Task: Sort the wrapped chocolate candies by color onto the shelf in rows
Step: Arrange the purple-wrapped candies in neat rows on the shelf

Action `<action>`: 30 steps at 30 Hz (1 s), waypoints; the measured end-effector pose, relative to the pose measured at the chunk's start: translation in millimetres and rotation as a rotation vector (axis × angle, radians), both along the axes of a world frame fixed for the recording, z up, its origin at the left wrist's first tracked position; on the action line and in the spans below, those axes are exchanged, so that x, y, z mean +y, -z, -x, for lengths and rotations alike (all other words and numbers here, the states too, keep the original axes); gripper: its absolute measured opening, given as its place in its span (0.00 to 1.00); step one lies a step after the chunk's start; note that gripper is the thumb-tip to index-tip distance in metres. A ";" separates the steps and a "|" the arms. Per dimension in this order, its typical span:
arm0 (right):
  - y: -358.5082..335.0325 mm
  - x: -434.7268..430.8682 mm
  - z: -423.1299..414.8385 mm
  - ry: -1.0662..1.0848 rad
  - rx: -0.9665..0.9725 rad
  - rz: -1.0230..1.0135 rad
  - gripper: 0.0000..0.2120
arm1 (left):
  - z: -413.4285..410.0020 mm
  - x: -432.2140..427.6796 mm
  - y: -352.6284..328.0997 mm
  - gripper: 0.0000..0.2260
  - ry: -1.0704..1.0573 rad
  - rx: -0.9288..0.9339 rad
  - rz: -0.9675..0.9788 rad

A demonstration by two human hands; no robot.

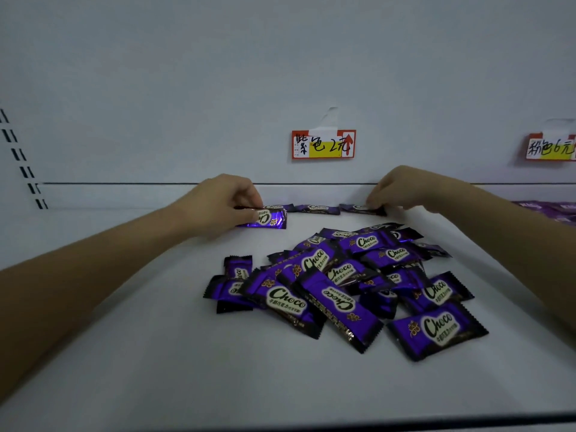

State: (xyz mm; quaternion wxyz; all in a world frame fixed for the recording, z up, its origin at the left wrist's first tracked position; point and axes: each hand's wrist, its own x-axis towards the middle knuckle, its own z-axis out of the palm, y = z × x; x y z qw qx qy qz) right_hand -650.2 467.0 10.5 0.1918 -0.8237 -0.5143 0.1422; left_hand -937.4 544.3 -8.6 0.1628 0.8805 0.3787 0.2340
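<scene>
- Purple-wrapped candies [343,282] marked "Choco" lie in a loose, overlapping heap in the middle of the white shelf [156,353], a little to its right.
- One purple candy [269,219] is pinched at its left end between the thumb and curled fingers of the left hand [224,201], behind and left of the heap, apart from it.
- A back row [318,209] of purple candies lies end to end along the foot of the back wall [187,88].
- The right hand [402,188] curls its fingers down onto the rightmost row candy [358,208], gripping its right end.
- More purple wrappers [551,210] lie at the far right edge.
- An orange-framed price label [324,145] with handwriting is stuck on the wall above the row; a second label [550,148] is stuck at the right.
</scene>
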 end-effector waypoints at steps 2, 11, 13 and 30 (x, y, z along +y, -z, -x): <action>-2.9 -1.7 12.2 -0.067 -0.084 -0.049 0.11 | -5.2 1.7 5.5 0.04 0.008 0.048 -0.105; -21.7 -22.0 66.8 -0.432 -0.053 0.247 0.06 | -7.0 0.3 9.9 0.06 0.130 0.126 -0.173; -20.5 -20.5 65.4 -0.415 -0.021 0.242 0.04 | -7.7 2.1 11.7 0.07 0.130 0.134 -0.204; -24.1 -20.3 57.3 -0.209 0.639 -0.056 0.02 | -4.5 1.2 13.2 0.10 0.135 0.185 -0.260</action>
